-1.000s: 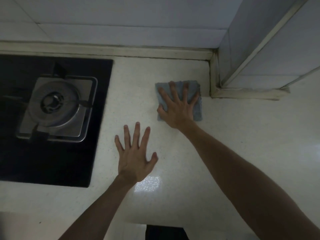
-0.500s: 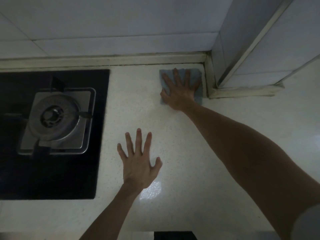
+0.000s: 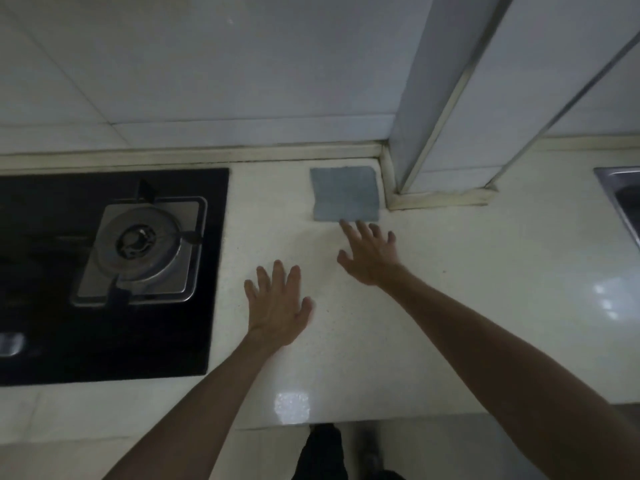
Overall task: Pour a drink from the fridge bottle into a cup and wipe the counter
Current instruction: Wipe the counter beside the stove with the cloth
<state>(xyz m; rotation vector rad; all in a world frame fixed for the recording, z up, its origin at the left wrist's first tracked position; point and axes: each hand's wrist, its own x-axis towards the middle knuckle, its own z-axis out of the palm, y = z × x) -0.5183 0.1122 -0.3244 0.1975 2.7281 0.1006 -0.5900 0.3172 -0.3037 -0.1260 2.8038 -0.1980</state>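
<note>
Cloth: My grey-blue cloth (image 3: 344, 194) lay flat on the counter (image 3: 467, 278) at its far edge, tucked into the corner between the wall kerb and the tiled column (image 3: 446, 98).
Right hand: My right hand (image 3: 372, 254) was just near of the cloth with the fingers straight and spread, gripping nothing. The fingertips reached the cloth's near edge; I cannot tell whether they touched it.
Left hand: My left hand (image 3: 278, 306) lay palm down on the bare counter, nearer and to the left, fingers straight and slightly fanned, holding nothing.
Hands together: The two hands were apart, with counter showing between them.
Hob: A black glass hob (image 3: 114, 341) with one gas burner (image 3: 138, 242) filled the left side.
Sink: A steel sink rim (image 3: 614, 192) showed at the far right edge.
</note>
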